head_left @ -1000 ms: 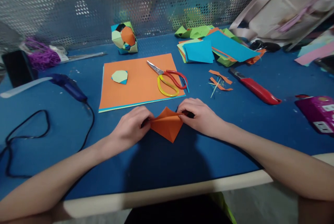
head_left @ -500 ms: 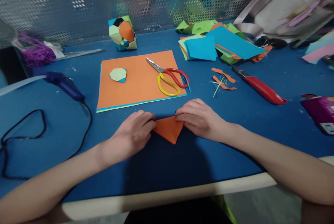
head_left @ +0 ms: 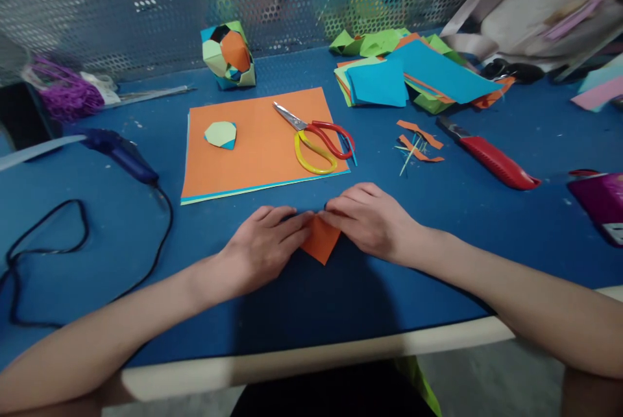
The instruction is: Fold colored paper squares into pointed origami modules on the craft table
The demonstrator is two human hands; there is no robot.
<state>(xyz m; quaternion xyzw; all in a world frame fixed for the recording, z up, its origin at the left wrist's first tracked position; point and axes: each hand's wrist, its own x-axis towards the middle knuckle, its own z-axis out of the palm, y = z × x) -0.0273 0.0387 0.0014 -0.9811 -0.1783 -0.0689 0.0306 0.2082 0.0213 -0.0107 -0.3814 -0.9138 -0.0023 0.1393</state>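
Note:
A piece of orange paper (head_left: pixel 322 242), folded to a point toward me, lies on the blue tabletop near its front. My left hand (head_left: pixel 265 245) presses on its left side with fingers together along the top edge. From the other side, my right hand (head_left: pixel 367 222) pinches the right end of that edge, and the fingertips of both hands nearly meet. Much of the paper is hidden under my fingers. Just beyond them, scissors (head_left: pixel 311 135) with red and yellow handles rest on a stack of orange sheets (head_left: pixel 253 164), beside a small pale-green and blue folded piece (head_left: pixel 221 135).
A multicoloured paper ball (head_left: pixel 228 57) stands at the back. Coloured paper squares (head_left: pixel 379 83), orange scraps (head_left: pixel 418 141) and a red utility knife (head_left: pixel 496 157) lie to the right. At left are a blue glue gun (head_left: pixel 121 154) with its cord and purple shredded material (head_left: pixel 73 93).
My left hand has slid right along the paper's top edge toward my right hand, covering more of the paper. My right hand stays almost in place.

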